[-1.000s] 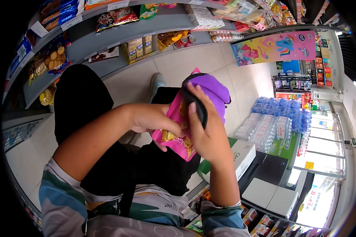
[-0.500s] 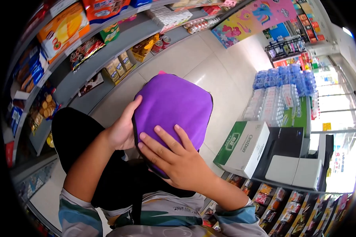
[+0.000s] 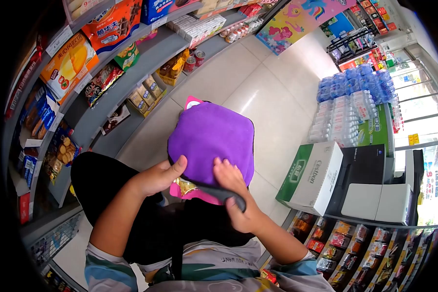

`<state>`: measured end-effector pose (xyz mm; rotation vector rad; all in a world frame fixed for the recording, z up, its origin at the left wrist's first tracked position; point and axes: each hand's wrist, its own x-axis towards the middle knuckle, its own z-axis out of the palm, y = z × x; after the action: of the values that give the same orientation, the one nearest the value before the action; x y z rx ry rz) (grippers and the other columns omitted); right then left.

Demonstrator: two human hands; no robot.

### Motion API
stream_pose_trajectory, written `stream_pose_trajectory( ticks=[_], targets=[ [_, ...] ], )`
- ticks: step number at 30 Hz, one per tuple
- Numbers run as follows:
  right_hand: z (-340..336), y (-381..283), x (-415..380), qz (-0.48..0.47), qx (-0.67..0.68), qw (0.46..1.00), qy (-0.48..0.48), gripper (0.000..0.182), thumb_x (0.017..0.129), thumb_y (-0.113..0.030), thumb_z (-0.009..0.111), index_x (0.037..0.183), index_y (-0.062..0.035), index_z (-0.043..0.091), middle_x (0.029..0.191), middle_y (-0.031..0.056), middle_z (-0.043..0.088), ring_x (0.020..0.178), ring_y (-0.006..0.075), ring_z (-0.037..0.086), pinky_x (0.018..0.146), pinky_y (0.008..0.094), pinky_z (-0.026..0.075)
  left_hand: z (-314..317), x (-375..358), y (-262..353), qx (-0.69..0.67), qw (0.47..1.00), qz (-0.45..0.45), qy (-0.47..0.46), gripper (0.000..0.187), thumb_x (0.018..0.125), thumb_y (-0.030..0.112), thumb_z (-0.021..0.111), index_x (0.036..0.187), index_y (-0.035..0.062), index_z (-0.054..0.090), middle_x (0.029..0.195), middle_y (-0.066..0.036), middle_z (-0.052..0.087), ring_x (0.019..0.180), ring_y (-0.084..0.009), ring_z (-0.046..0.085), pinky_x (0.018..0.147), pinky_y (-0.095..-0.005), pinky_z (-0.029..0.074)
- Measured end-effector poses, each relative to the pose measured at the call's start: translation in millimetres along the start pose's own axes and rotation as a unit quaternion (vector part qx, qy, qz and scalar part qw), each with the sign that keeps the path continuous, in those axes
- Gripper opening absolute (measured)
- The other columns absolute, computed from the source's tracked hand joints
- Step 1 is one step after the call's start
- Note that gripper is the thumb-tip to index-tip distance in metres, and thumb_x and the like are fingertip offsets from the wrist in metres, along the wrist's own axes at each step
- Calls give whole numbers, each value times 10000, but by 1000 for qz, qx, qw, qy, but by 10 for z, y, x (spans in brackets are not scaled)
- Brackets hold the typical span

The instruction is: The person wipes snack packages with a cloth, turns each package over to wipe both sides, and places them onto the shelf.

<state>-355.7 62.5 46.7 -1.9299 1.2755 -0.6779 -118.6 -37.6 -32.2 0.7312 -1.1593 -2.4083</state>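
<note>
A purple fabric pouch (image 3: 211, 131) with dark edging is held in front of my lap. My left hand (image 3: 155, 179) grips its near left corner, thumb on top and the other fingers hidden underneath. My right hand (image 3: 236, 194) holds the near right side, its fingertips on the purple cloth. A dark curved strip (image 3: 224, 193), like a thick edge or handle, runs along the near side into my right hand. Under the pouch a pink packet (image 3: 204, 196) shows, with a gold patch near my left hand. More pink sticks out at the far left corner.
Shelves of packaged snacks (image 3: 73, 68) curve along the left. On the right are a white and green carton (image 3: 309, 177), a black and white machine (image 3: 370, 202), stacked bottled water (image 3: 345, 117) and a candy rack (image 3: 345, 248). A tiled floor (image 3: 277, 97) lies ahead.
The pouch has shifted slightly nearer and lower, and its near edge is raised. The pink packet and dark strip now show beneath it. My right hand has moved right, off the middle.
</note>
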Motion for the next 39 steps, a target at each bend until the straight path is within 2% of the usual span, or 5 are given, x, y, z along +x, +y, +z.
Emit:
stream_pose_trajectory(
  ticks=[2,6,14,23,39],
  targets=[
    [63,75,16,54,144,982,108,709,1078,-481,171,1519,49,339,1611,187,309,1511,354,241,1226,437,133,25,-20,51,14,1000,-2,-1,691,1051,494,443,1521,1,325,1449,-90,498,1302,-157,483,1115,-328,383],
    [-92,15,156,108,567,755,311,749,1070,-556,186,1560,9,231,1598,190,319,1491,321,282,1238,458,196,84,-10,130,3,1000,0,5,617,1052,329,540,1541,37,301,1441,-84,499,1297,-161,491,1110,-343,398],
    [-761,215,6,51,714,572,401,647,1089,-441,165,1507,27,325,1538,239,379,1417,383,380,1201,504,288,136,11,186,-21,999,-27,17,663,1053,278,543,1582,50,214,1513,-94,419,1371,-167,417,1135,-345,353],
    [-1192,212,45,-17,641,598,480,681,1080,-472,106,1486,27,330,1512,273,394,1417,410,371,1201,580,250,231,80,297,30,998,-14,-51,573,1082,310,453,1562,52,276,1476,-68,463,1327,-116,446,1110,-306,364],
    [-1369,-114,187,-106,393,686,604,715,1071,-527,86,1491,-7,338,1455,276,462,1374,386,442,1199,484,306,168,84,183,-66,995,-69,2,501,1084,272,442,1496,-5,377,1388,-104,564,1260,-145,547,1066,-316,433]
  ],
)
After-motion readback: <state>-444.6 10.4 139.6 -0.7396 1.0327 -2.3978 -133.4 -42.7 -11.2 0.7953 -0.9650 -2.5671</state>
